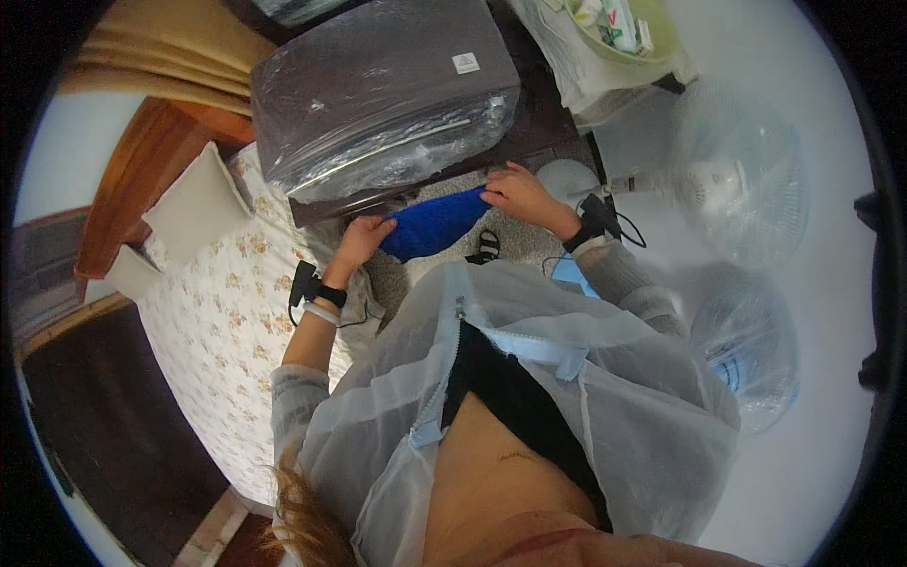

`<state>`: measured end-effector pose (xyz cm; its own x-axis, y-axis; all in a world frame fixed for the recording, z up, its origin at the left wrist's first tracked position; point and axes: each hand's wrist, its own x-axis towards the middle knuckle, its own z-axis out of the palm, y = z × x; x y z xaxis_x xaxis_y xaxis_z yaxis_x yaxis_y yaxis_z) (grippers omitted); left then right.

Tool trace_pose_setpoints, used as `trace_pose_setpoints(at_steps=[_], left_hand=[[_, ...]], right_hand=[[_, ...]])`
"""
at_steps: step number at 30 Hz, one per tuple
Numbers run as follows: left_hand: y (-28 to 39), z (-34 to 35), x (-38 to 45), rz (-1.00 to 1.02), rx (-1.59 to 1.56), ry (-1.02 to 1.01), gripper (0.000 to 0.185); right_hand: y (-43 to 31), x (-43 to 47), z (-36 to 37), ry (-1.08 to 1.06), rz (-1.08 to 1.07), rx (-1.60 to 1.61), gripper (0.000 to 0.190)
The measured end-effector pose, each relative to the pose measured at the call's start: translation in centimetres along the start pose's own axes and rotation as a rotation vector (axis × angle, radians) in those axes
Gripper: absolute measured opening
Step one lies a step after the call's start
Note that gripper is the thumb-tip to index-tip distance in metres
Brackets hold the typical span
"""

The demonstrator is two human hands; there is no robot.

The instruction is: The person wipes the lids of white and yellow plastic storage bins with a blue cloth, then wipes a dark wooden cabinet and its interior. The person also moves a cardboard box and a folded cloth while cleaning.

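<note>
A bright blue cloth (434, 225) hangs stretched between my two hands, its lower edge sagging. My left hand (363, 241) pinches one end between thumb and fingers. The opposite end is pinched by my right hand (521, 195), a little farther forward. Both wrists carry black strapped devices with cables. Just beyond the cloth is a large dark brown item (382, 85) under clear plastic film, with a small white warning label on top. It rests on a dark furniture top (545, 120).
At left is a bed (234, 319) with floral bedding and a pillow (198, 205). Two plastic-covered fans (723, 184) are at right. A green basin (623, 35) with tubes and bottles stands at the upper right. Below the cloth, one sandalled foot (489, 244) shows on the speckled floor.
</note>
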<state>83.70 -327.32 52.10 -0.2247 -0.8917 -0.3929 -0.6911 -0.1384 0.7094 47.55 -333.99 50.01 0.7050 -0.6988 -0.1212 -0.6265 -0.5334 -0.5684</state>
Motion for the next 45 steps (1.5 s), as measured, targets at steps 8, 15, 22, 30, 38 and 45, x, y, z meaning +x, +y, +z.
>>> trace_pose_setpoints(at_steps=[8, 15, 22, 30, 38, 45], left_hand=[[11.2, 10.1, 5.4, 0.05, 0.012, -0.29, 0.051], [6.5, 5.9, 6.0, -0.074, -0.304, -0.259, 0.044], [6.5, 6.4, 4.6, -0.277, -0.369, -0.337, 0.038], [17.5, 18.4, 21.2, -0.022, -0.432, -0.281, 0.04], [21.3, 26.7, 43.7, 0.032, 0.173, 0.427, 0.076], [16.8, 24.6, 54.2, 0.215, 0.663, 0.352, 0.078]], right_hand=[[0.7, -0.4, 7.0, 0.162, 0.704, 1.172, 0.041], [12.1, -5.8, 6.5, 0.56, 0.83, 0.818, 0.038], [21.1, -1.4, 6.0, 0.568, 0.683, -0.183, 0.046], [24.5, 0.8, 10.1, 0.514, 0.602, -0.264, 0.054], [25.0, 0.5, 8.9, 0.529, 0.549, -0.273, 0.043], [24.6, 0.8, 8.6, 0.639, 0.52, -0.233, 0.047]])
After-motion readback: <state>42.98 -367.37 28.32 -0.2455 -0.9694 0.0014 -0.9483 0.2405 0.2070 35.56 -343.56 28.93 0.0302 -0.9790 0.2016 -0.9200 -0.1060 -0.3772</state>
